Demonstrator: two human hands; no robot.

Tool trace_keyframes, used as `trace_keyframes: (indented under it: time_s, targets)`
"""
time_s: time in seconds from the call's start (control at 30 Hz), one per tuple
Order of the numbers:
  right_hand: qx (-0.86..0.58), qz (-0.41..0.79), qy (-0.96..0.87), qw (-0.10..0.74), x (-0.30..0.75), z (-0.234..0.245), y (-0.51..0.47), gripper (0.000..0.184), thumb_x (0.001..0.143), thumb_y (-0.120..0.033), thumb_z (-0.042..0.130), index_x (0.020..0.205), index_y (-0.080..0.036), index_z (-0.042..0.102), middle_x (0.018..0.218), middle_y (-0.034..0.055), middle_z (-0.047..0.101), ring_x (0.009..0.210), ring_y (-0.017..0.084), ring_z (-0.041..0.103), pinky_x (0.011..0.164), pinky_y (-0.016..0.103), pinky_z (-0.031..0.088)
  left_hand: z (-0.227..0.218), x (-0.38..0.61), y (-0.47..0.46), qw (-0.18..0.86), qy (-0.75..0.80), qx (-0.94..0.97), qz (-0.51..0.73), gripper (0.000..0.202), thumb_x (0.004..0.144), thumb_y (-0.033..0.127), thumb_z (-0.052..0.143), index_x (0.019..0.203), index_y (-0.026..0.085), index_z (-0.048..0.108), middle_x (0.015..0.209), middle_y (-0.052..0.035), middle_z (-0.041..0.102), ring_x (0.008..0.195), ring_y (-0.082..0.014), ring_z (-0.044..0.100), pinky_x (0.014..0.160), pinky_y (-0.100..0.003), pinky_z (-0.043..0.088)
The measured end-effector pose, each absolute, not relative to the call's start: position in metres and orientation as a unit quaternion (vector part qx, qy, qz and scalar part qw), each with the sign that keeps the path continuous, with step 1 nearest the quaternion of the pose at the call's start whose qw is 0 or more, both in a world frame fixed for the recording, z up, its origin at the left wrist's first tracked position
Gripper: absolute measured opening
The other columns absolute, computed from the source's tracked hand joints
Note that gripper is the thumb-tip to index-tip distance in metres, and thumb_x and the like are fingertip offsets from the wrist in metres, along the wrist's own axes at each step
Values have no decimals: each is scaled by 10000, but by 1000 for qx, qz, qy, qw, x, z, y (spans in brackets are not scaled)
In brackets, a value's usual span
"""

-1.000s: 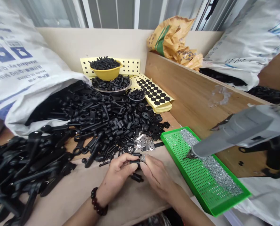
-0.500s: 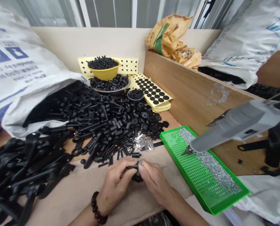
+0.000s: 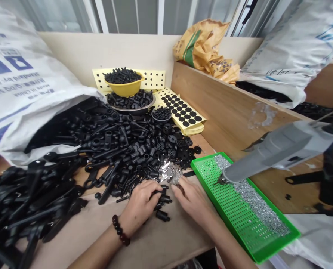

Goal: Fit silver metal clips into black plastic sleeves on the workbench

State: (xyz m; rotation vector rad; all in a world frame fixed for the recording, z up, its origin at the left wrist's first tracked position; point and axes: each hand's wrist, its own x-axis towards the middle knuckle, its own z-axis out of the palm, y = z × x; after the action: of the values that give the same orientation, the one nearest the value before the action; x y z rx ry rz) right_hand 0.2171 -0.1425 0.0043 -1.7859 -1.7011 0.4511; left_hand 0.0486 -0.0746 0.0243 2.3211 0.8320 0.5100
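Note:
My left hand (image 3: pixel 140 204), with a bead bracelet at the wrist, lies at the near edge of a heap of small black plastic parts (image 3: pixel 132 149). Its fingers are curled round a small black cylindrical piece (image 3: pixel 163 199). My right hand (image 3: pixel 189 197) reaches to a little pile of shiny metal clips (image 3: pixel 172 173), fingertips pinched on the clips at the pile's near edge. Two loose black cylinders (image 3: pixel 162 215) lie on the cardboard between my hands.
A green perforated tray (image 3: pixel 244 205) of small silver screws sits to the right, with a grey power screwdriver (image 3: pixel 278 151) hanging over it. Long black handles (image 3: pixel 28 201) are heaped at the left. A yellow bowl (image 3: pixel 125 87), a metal dish and sheets of black dot stickers (image 3: pixel 183 112) stand behind.
Both hands have parted and moved forward from the cardboard toward the piles; the right hand now touches the metal clips, the left sits at the black parts.

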Motion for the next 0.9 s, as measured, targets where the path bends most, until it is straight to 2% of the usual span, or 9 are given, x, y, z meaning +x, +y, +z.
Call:
trace_keyframes:
  time_s: [0.17,0.3,0.47,0.63,0.73,0.9]
  targets:
    - [-674,144,-652,316,214,1,-140,186,872,-223,374,687,-218,401,698,15,516,642,167,516,583,272,375,23,48,-74,293,301,886,195,168,786,84,455,781,190,586,831,-36,605,763,-164,571,699,-274,475]
    - [-668,135,-655,326,214,1,-135,180,870,-195,362,694,-221,389,706,6,510,621,153,509,564,263,360,26,43,-66,283,302,892,184,159,815,124,460,815,191,604,817,-30,612,768,-161,586,701,-264,482]
    - [-660,110,-667,328,210,-1,-122,199,850,-196,396,657,-225,359,699,6,484,634,156,488,576,266,358,27,44,-56,183,346,914,111,183,816,106,464,868,196,615,847,-32,629,816,-173,589,741,-275,474]
    - [-655,128,-670,325,208,1,-112,208,866,-195,384,659,-215,377,755,31,503,711,171,501,629,280,371,28,56,-55,124,366,921,56,163,790,104,478,760,183,617,782,-57,601,792,-217,559,694,-311,456]
    - [-658,123,-668,326,210,-1,-111,229,873,-207,382,645,-217,363,727,25,486,689,171,490,619,282,367,29,62,-55,101,371,922,36,175,783,98,466,706,177,601,769,-75,598,789,-237,553,659,-319,449]
    - [-656,118,-672,322,210,-5,-110,227,874,-203,393,647,-210,384,744,37,496,711,179,483,632,293,382,31,60,-52,96,371,923,33,155,749,83,473,712,176,591,762,-70,607,786,-239,563,655,-321,446]
